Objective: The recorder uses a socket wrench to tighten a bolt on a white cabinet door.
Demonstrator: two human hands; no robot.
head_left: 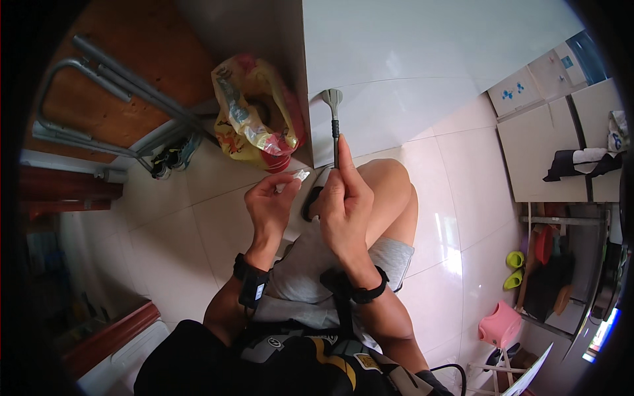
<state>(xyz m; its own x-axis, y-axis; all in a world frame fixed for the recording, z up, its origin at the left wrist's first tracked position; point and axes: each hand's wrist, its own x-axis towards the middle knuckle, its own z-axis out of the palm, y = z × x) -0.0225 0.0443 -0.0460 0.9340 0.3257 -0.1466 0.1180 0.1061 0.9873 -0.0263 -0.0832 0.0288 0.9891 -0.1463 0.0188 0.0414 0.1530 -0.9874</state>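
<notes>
The right hand grips a fan-headed scraper upright. The left hand pinches a whitish scrap.

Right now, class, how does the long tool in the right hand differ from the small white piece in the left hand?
The long tool has a slim shaft and flared head; the white piece is much shorter. The long tool is grey and black, the white piece pale and shiny. Both are held in the fingers, one by the right hand, the other by the left hand.
</notes>
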